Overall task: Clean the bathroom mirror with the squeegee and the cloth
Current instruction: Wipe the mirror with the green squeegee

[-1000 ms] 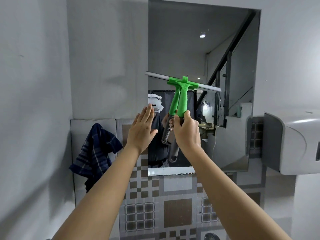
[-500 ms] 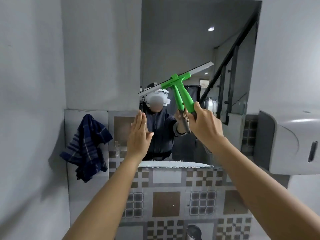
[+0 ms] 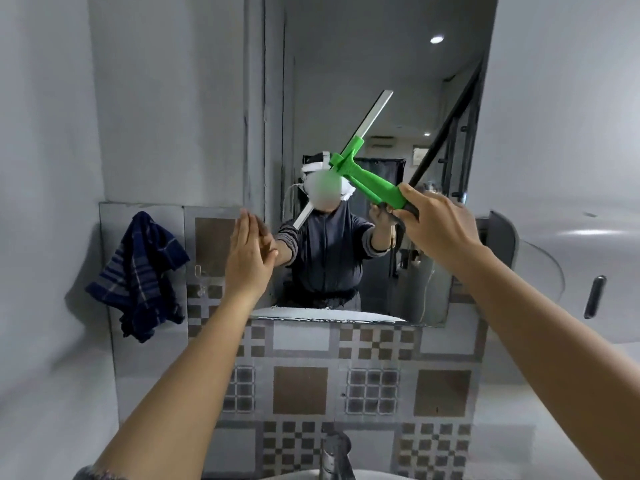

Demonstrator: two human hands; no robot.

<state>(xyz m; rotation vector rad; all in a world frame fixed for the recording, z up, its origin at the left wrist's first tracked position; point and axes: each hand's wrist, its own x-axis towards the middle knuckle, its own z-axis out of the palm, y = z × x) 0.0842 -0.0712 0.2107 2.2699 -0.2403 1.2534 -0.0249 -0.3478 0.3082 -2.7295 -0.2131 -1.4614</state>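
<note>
The mirror [image 3: 363,81] stands directly ahead of both hands, with the cloth [image 3: 138,275] hanging on the wall well to the left of the left hand [image 3: 247,258], unused. The squeegee [image 3: 367,174] is clenched by its green handle in the right hand [image 3: 438,223], blade steeply tilted up-right of that fist; judgement: level the blade, seat its full edge on the glass, and pull one even stroke. The left hand is flat, fingers pressed together, holding nothing, at the mirror's left edge; contact cannot be confirmed.
</note>
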